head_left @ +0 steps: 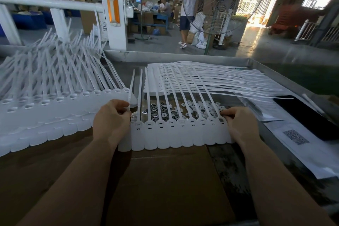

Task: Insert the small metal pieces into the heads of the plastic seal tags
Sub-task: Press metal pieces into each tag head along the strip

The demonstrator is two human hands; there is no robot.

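Tags: one joined strip of white plastic seal tags (176, 134) is laid across the near middle of the desk (183, 57), flags toward the viewer, tails pointing away. About ten heads are counted along it, though the leftmost is partly hidden. Each visible head shows a dark slot; whether metal sits inside cannot be told.

Two hands are seen. The left hand (111, 117) is curled at the strip's left end, a raised tail pinched between thumb and fingers. The right hand (238, 121) is curled on the right end, fingertips gripping the last head.

Small metal pieces (161, 109) lie loose in a scattered pile on the desk just behind the heads, under the tails; too many and too small to be counted. Pale plastic bits (205, 105) are mixed in on the right of that pile.

A second stack of tag strips (201, 80) lies flat farther back, tails fanned to the right. A larger heap of strips (45, 101) is spread at the left, tails standing up and crossing.

Brown cardboard (165, 180) covers the near desk. Printed sheets (297, 139), one bearing a square code, and a dark flat object (308, 115) lie at the right.

Beyond the desk rim, a standing fan (222, 0), a white post (113, 13) and three people on the workshop floor are noted.
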